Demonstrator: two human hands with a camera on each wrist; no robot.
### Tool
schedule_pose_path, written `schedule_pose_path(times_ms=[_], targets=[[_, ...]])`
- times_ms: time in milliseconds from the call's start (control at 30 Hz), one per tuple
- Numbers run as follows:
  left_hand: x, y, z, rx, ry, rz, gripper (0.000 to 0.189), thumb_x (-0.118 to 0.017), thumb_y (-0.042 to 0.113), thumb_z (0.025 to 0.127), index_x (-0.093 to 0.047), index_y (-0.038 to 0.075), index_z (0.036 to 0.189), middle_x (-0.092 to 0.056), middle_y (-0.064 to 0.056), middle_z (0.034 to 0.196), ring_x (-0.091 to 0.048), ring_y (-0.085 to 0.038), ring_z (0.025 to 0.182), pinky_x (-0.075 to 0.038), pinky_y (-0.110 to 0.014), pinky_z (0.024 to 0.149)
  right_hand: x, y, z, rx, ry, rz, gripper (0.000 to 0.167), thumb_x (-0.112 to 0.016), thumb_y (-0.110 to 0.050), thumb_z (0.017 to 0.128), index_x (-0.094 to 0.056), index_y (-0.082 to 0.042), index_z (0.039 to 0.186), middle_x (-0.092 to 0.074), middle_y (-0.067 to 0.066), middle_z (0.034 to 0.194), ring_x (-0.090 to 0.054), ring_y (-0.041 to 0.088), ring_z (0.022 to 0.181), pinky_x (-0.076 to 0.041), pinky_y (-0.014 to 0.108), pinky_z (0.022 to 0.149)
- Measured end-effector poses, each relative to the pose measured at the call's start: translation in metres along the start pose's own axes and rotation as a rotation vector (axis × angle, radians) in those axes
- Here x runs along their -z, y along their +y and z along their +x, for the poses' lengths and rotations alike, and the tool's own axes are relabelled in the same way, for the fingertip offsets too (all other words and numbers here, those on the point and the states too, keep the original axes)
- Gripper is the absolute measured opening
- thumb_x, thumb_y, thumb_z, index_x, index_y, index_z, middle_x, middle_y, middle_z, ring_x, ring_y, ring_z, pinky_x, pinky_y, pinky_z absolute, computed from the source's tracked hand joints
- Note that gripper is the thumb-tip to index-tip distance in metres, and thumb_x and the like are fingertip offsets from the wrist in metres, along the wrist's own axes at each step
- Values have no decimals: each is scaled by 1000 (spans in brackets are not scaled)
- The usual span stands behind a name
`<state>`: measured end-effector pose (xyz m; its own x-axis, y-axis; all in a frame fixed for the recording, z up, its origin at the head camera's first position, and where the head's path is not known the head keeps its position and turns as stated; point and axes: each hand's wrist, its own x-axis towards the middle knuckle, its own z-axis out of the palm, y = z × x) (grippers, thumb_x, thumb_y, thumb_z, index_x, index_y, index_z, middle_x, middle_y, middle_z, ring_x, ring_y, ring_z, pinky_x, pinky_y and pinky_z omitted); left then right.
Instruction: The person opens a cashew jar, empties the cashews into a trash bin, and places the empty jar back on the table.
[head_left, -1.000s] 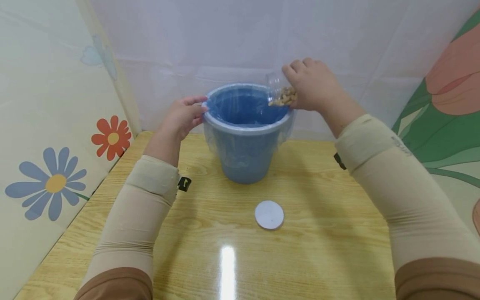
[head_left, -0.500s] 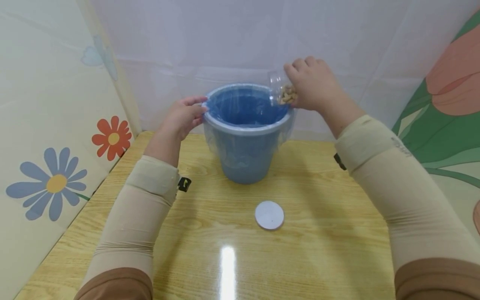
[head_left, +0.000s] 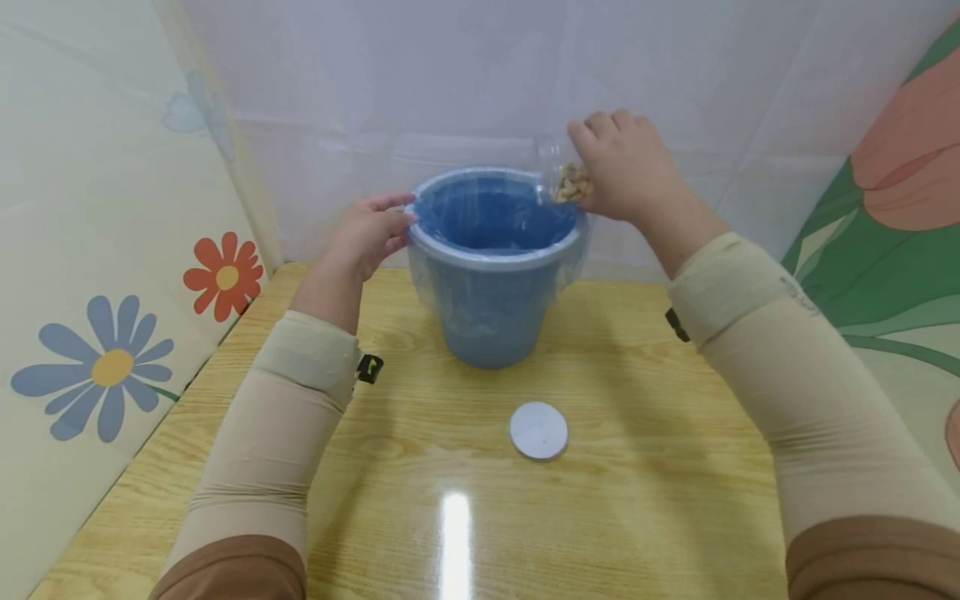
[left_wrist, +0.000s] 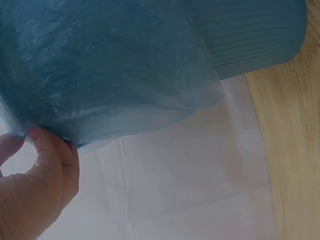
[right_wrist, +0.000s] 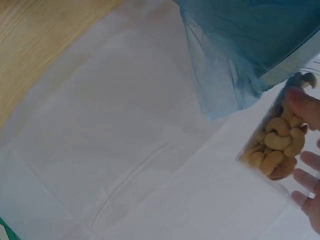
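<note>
A blue trash can [head_left: 491, 312] stands upright, lined with a clear plastic bag [left_wrist: 125, 65] folded over its rim. At the left side of that rim, my left hand [head_left: 362, 233] pinches the edge between thumb and fingers. My right hand [head_left: 624, 169] grips a clear jar [head_left: 550, 162] lying on its side over the right part of the rim, its mouth toward the can's inside. Cashews [right_wrist: 278, 142] are heaped along the jar's lower wall, seen through it in the right wrist view. The can's bottom inside is hidden.
A round white lid [head_left: 538, 430] lies flat on the wooden table [head_left: 420, 467] in front of the can. Close behind the can hangs a white cloth [head_left: 390, 75]. Flower-printed panels [head_left: 108, 367] close in the left and right sides.
The jar has risen slightly and its tilt has shifted. The cashews sat at its mouth, slid back toward its base, and now lie a little nearer the mouth. My left hand is still.
</note>
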<state>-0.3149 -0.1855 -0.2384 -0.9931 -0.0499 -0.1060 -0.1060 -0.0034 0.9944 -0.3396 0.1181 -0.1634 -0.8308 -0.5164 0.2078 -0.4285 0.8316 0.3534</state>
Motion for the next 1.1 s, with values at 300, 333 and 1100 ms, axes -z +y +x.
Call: schedule_pose_path(times_ms=[300, 333, 1100], targets=[[0, -1, 1, -1, 4, 9, 42, -56, 5, 89, -51, 14, 130, -47, -9, 130, -53, -17, 106, -47, -26, 91, 1, 0, -1, 7, -4, 30, 88, -75, -36, 72, -27, -3, 138, -37, 25, 133, -33, 44, 119, -26, 60, 101], [0, -1, 1, 1, 5, 8, 42, -56, 5, 89, -52, 14, 130, -47, -9, 130, -53, -17, 106, -47, -26, 91, 1, 1, -1, 6, -1, 33, 88, -75, -36, 71, -27, -3, 138, -38, 25, 133, -33, 44, 119, -27, 60, 100], [0, 1, 2, 12, 2, 14, 42, -55, 5, 90, -51, 14, 131, -46, -8, 133, -52, -18, 111, -45, -27, 93, 0, 0, 0, -14, -18, 58, 88, -74, -35, 72, -27, -1, 138, -38, 25, 131, -34, 45, 117, -29, 59, 98]])
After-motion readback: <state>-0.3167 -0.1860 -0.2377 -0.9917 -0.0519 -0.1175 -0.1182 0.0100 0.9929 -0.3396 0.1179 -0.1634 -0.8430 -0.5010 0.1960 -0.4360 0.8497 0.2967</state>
